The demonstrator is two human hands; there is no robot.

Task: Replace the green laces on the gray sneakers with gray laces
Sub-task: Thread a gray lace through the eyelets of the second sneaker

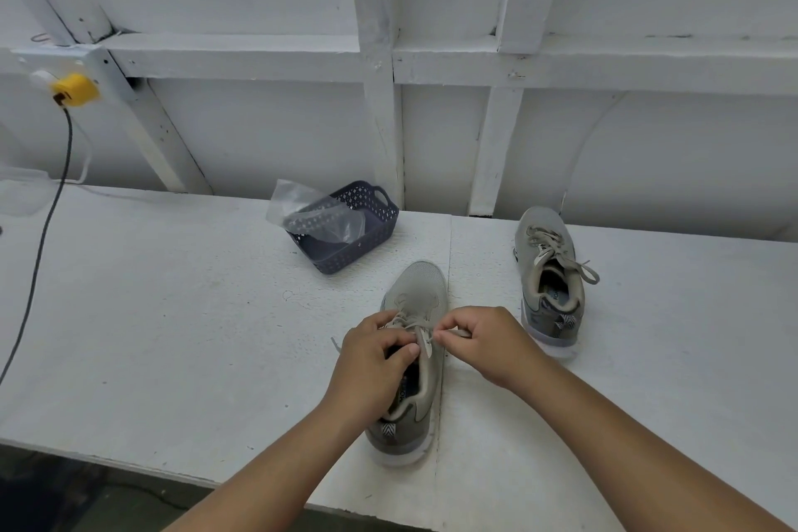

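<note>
A gray sneaker (421, 294) stands toe-away on the white table, just in front of me. My left hand (375, 354) rests over its tongue opening with fingers curled on the gray lace (425, 343). My right hand (483, 341) pinches the same lace at the top eyelets, on the sneaker's right side. One lace tip pokes out to the left of my left hand. A second gray sneaker (548, 272) sits further right and back, with its gray laces tied in a loose bow. No green lace is visible.
A dark blue perforated basket (367, 238) holding a clear plastic bag (302, 207) sits behind the near sneaker. A yellow plug (75, 90) with a dark cable hangs at the far left wall. The table's front edge (129, 466) runs below my forearms.
</note>
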